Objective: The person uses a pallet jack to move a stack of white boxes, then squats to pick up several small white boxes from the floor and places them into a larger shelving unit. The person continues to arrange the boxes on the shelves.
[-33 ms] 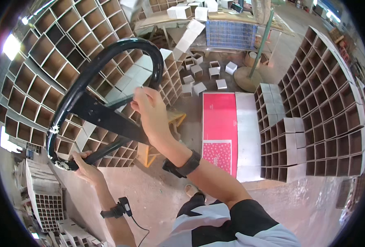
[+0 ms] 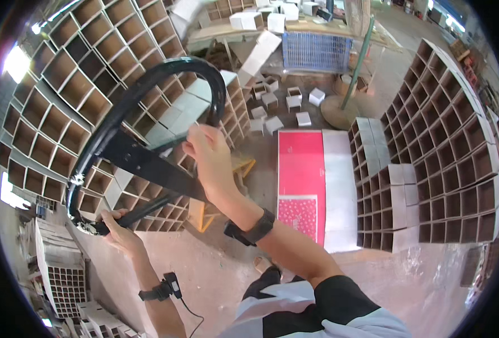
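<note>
A black, rounded metal frame like a large wheel (image 2: 94, 149), with a flat plate (image 2: 151, 166) across its middle, stands at my front left. Paint is chipped at its lower left. My left hand (image 2: 122, 234) is closed around its lower end, thumb lying on top of the bar. My right hand (image 2: 209, 155) is raised beside the far side of the frame, its fingers curled in at the end of a thin dark bar that meets the plate. The palm is turned away, so what sits inside those fingers is hidden. Straps with small dark devices circle both wrists.
White-edged compartment boxes (image 2: 106, 42) are stacked high behind the frame, with another stack (image 2: 446, 141) at the right. A pink printed sheet (image 2: 300, 163) lies beside a white panel (image 2: 339, 191). Small white boxes (image 2: 269, 101) lie scattered near a green pole (image 2: 359, 62) and a blue crate (image 2: 317, 50).
The surroundings and the frame sit slightly lower in the picture. Both hands keep the same places at the frame.
</note>
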The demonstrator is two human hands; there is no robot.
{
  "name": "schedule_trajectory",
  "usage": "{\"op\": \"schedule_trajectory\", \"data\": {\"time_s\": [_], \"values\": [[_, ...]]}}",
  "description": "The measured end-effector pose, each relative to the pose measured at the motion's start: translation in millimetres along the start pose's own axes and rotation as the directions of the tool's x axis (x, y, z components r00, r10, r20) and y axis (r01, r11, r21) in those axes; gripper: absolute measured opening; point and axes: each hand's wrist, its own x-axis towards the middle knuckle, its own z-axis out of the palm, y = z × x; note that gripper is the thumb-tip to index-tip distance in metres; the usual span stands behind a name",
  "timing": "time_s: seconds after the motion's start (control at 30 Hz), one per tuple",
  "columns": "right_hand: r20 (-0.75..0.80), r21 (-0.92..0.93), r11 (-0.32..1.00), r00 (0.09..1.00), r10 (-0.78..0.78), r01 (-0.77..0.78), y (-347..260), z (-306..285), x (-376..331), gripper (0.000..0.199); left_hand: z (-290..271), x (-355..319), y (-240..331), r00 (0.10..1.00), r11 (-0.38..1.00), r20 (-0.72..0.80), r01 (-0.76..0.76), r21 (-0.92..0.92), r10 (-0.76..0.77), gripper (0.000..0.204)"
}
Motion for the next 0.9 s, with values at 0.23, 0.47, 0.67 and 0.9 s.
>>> {"op": "schedule_trajectory", "data": {"time_s": [0.23,0.47,0.67,0.9], "values": [[-0.018,0.108,0.982,0.987,0.158,-0.155,-14,3,1,0.055,-6,5,2,1.0,1.0,0.027,-0.012,0.02,0.011,0.029],[0.054,0.043,0.966,0.966,0.253,-0.255,-30,0,11,0.069,-6,16,38,0.885,0.854,-0.013,-0.444,0.271,0.465,0.032],[0.086,0.146,0.94,0.951,0.298,-0.308,-24,-7,12,0.065,-14,43,52,0.856,0.677,0.19,-0.5,0.541,0.481,0.038],[0.001,0.007,0.964,0.964,0.265,-0.265,-21,16,25,0.072,-23,47,50,0.895,0.678,0.211,-0.438,0.59,0.393,0.036]]}}
